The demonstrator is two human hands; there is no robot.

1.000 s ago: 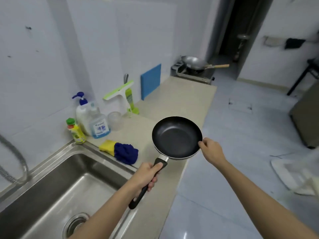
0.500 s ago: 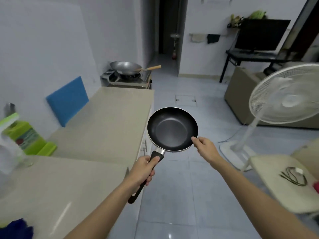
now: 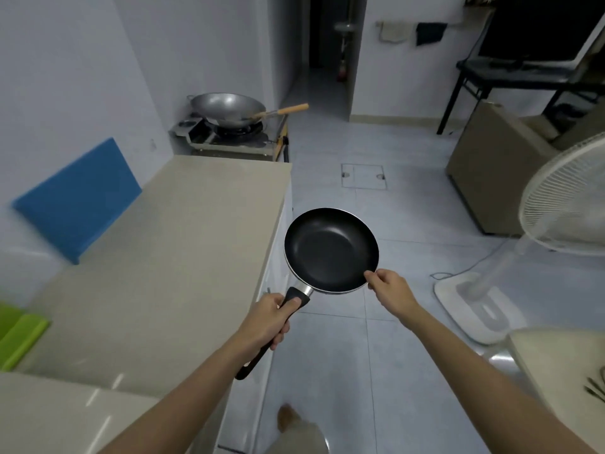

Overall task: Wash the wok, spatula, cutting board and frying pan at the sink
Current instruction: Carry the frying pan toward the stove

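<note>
A small home kitchen opening onto a living area: a beige counter (image 3: 183, 257) runs left of the hands, a gas stove (image 3: 229, 139) bearing a wok (image 3: 226, 108) beyond them, a standing fan (image 3: 537, 244) to their right.

**Desk, stove and floor: what sits on each**

Your beige desk (image 3: 183, 250) runs from 7 o'clock up toward 11 o'clock along the wall. A blue cutting board (image 3: 78, 201) stands on its edge at 9 o'clock, leaning on the wall. A green object (image 3: 19, 335) lies at the desk's near left; what it is you cannot tell. Past the desk's far end, at 11 o'clock, a stove (image 3: 229, 136) carries the wok (image 3: 226, 108), with a wooden-handled spatula (image 3: 278, 113) resting in it. The tiled floor (image 3: 376, 322) fills your right; a white fan (image 3: 484, 303) stands on it at 3 o'clock.
</note>
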